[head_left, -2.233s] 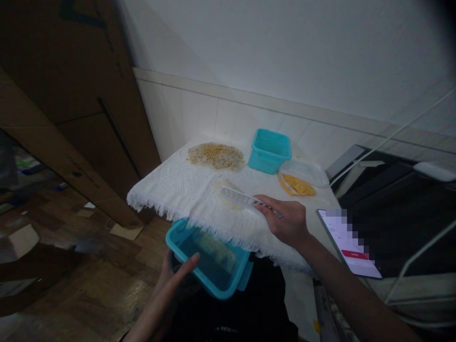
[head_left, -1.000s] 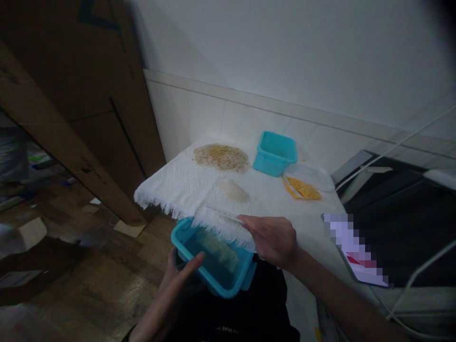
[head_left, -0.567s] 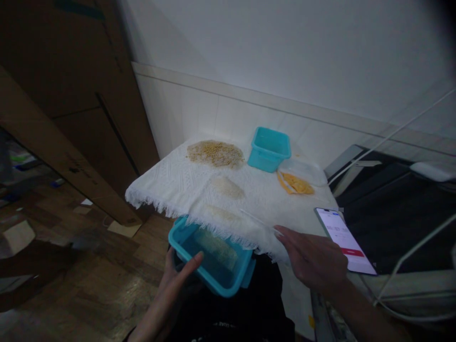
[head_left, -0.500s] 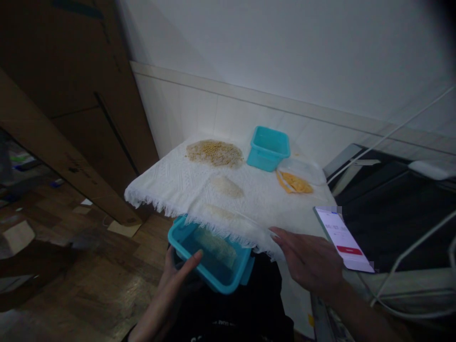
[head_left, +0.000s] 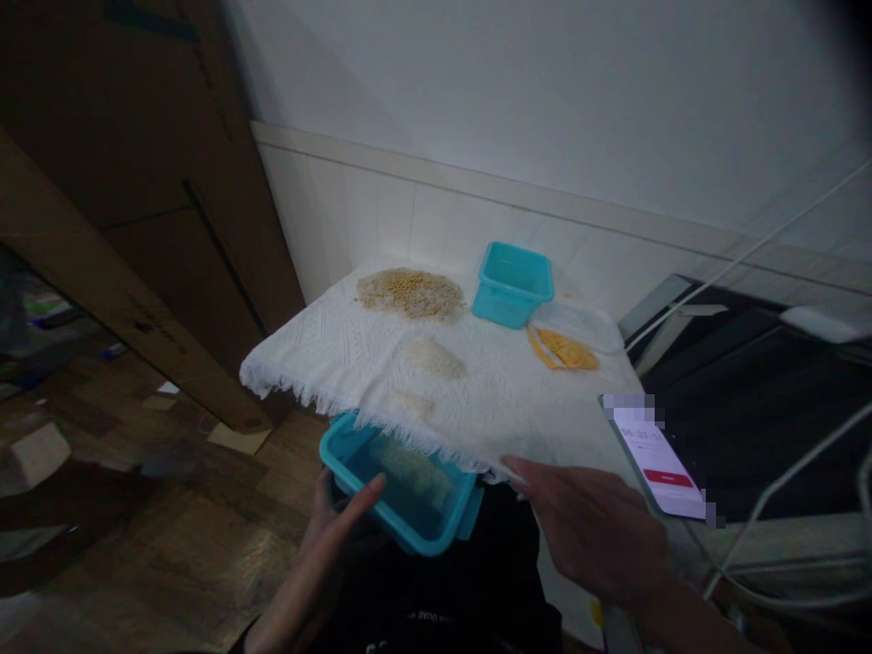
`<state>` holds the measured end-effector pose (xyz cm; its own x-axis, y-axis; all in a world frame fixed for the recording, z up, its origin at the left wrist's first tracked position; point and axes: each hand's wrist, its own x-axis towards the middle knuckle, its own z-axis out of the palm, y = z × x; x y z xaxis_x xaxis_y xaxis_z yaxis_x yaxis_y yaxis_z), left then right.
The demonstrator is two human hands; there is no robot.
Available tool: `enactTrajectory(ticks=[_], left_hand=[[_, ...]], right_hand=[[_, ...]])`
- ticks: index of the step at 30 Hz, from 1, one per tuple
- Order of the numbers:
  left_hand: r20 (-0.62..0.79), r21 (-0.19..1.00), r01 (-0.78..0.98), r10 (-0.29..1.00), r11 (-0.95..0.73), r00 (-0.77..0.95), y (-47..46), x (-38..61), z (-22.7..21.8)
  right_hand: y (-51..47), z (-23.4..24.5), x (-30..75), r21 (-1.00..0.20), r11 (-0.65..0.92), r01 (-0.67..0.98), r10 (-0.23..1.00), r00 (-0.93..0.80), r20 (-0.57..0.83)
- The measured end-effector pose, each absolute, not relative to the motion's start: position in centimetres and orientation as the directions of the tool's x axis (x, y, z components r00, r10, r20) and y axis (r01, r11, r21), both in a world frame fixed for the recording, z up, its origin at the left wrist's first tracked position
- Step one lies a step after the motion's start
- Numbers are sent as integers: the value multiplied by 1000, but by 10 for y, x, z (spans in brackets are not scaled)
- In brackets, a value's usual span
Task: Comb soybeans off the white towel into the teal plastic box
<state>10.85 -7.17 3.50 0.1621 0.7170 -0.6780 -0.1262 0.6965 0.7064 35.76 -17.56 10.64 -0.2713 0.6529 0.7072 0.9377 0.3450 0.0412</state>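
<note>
My left hand (head_left: 333,531) grips the near left rim of a blue plastic container (head_left: 419,536), thumb over the rim, just below the table's front edge. Pale grains (head_left: 409,468) that look like rice lie inside it. A white fringed cloth (head_left: 327,350) covers the table, and its fringe overlaps the container's far rim. My right hand (head_left: 592,527) is closed at the cloth's front edge, fingertips pinching the fringe to the right of the container. Close to that edge is a small patch of pale grains (head_left: 413,404), with a larger pale heap (head_left: 436,357) behind it.
Yellowish beans or kernels (head_left: 412,293) are spread at the back left. Another blue container (head_left: 514,286) stands by the wall, beside a clear lid (head_left: 579,325) and a yellow-orange bag (head_left: 567,349). A phone (head_left: 658,459) lies right; cardboard (head_left: 150,254) stands left.
My right hand has moved slightly left and down along the cloth's edge. The grain patch near the edge has become smaller. My left hand and the container have barely moved.
</note>
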Motion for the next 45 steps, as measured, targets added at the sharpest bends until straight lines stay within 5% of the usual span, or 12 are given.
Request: enactTrajectory(ticks=[7, 23, 29, 45], left_hand=[[-682, 696, -163, 715, 699, 153, -67, 106, 35], [-680, 701, -161, 720, 694, 141, -67, 102, 38], [-688, 693, -170, 714, 700, 133, -62, 99, 38], [-708, 679, -155, 696, 717, 117, -56, 92, 38]], right_hand=[[-127, 97, 373, 49, 360, 932, 539, -250, 804], [-170, 112, 343, 73, 478, 875, 614, -393, 685], [-128, 104, 352, 28, 363, 931, 554, -240, 797], [-120, 93, 320, 14, 600, 800, 479, -374, 794]])
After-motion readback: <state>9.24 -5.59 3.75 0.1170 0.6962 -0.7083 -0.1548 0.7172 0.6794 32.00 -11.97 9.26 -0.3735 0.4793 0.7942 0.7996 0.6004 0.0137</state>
